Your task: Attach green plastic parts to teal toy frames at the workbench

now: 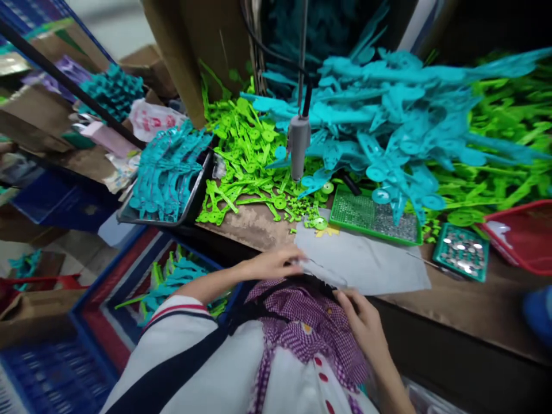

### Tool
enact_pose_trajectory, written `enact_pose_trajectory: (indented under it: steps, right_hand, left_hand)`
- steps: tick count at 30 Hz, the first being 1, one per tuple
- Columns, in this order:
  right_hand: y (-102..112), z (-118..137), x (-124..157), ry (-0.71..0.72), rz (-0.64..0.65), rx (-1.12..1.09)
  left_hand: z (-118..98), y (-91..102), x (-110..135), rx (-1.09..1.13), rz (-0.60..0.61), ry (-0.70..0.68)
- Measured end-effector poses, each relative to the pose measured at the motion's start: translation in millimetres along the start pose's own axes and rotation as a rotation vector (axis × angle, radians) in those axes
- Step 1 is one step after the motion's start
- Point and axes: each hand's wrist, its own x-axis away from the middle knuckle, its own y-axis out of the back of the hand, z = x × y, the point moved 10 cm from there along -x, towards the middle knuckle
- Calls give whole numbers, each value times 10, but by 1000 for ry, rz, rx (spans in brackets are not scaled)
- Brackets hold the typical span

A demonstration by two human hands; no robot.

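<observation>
Grip uncertain on both sides: left hand (273, 263) has its fingers bent, a small gap showing beside the thumb; right hand (362, 319) rests thumb and fingertips at the edge of black cloth (310, 282). Cannot tell whether either pinches it firmly. Cloth lies bunched at the person's waist, along the top of a purple checked apron (319, 313), just beside the workbench (259, 227) edge. Judged light, limp, not fragile; likely to fold and slide rather than resist, so best held by its edge, one pinch near each end, slack drawn out between. Beyond: grey sheet (371, 264) on the bench, green tray (375, 233) of small metal parts, hanging grey tool (298, 146), heaped lime-green parts (241, 126) and blue parts (401, 115).
</observation>
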Motion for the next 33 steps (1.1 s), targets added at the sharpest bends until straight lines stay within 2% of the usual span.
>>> enact_pose_trajectory:
  steps: [1, 2, 4, 5, 8, 10, 13, 16, 19, 21, 23, 25, 27, 28, 30, 32, 33]
  right_hand:
    - [7, 209, -150, 57, -19, -50]
    - [-1, 392, -290, 107, -36, -72]
    - [-53, 656, -494, 169, -40, -97]
    - [-91, 729, -548, 177, -22, -110]
    - [-190, 806, -542, 196, 70, -144]
    - [-165, 793, -474, 231, 76, -121]
    - [38, 681, -360, 227, -34, -84]
    - [239, 532, -244, 140, -106, -109]
    - [366, 466, -225, 120, -131, -142]
    - [425, 418, -257, 138, -146, -145]
    - [510, 308, -247, 108, -194, -150]
    - [625, 177, -156, 20, -269, -173]
    - [710, 163, -50, -32, -313, -209]
    - [722, 226, -37, -20, -308, -226]
    - [692, 432, -139, 60, -269, -259]
    - [644, 575, -391, 112, -252, -313]
    - [649, 581, -542, 102, -283, -355]
  left_hand:
    - [-136, 411, -173, -81, -240, -50]
    - [-297, 727, -352, -164, -419, -111]
    - [-602, 1132, -791, -326, -626, -199]
    - [-729, 1269, -1046, -404, -673, -212]
    - [-1040, 1626, -1796, -552, -730, -202]
    - [-1125, 1851, -2228, -568, -722, -123]
    - [-1109, 2036, -2731, -553, -662, -5]
    - [-969, 2148, -3036, -544, -676, 77]
    - [-673, 2332, -3214, -480, -730, 166]
    - [-434, 2464, -3301, -434, -711, 225]
    - [-282, 2590, -3335, -421, -685, 229]
    - [-278, 2712, -3270, -434, -727, 162]
    - [-379, 2758, -3105, -447, -816, 63]
    - [-445, 2722, -2999, -453, -856, 13]
    - [-571, 2512, -2765, -475, -898, -76]
    - [-656, 2153, -2515, -518, -891, -154]
    - [-683, 1938, -2391, -550, -870, -201]
